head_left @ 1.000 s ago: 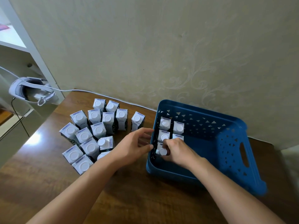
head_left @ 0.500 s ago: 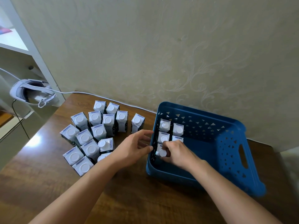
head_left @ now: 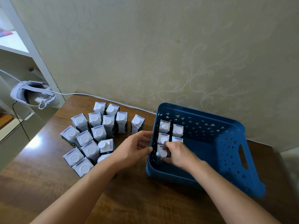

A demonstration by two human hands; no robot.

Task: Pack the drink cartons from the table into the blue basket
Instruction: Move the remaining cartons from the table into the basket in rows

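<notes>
Five cartons are sitting inside the blue basket [head_left: 226,136], all packed along its left wall, caps up. Back pair: one at the far left corner [head_left: 164,126], one just beside it to the right [head_left: 178,131]. Next row: one at the wall [head_left: 163,139], one to its right [head_left: 177,139], the latter partly hidden by my hand. Nearest: carton w/ white cap [head_left: 162,153], standing in the row along the left wall.

My right hand [head_left: 177,153] is reaching into the basket, grip closing round that nearest carton, fingers wrapping its top and sides just under the cap.

My left hand [head_left: 131,150] is hovering outside the basket's left wall, grip loosely open w/ fingers curled and thumb near the rim, holding nothing. Can't tell if fingertips are touching the wall.

Approx. sixteen more cartons are waiting on the wooden surface [head_left: 40,183], left of the basket, clustered close. One [head_left: 137,123] is standing a bit apart, nearest the basket's far corner. One [head_left: 106,145] is tilting, cap pointing left. My left wrist is covering part of one [head_left: 102,158].

Misc.: white headset [head_left: 32,94] w/ cable on the shelf unit at far left. Basket is resting on the surface near the patterned wall [head_left: 178,54].
</notes>
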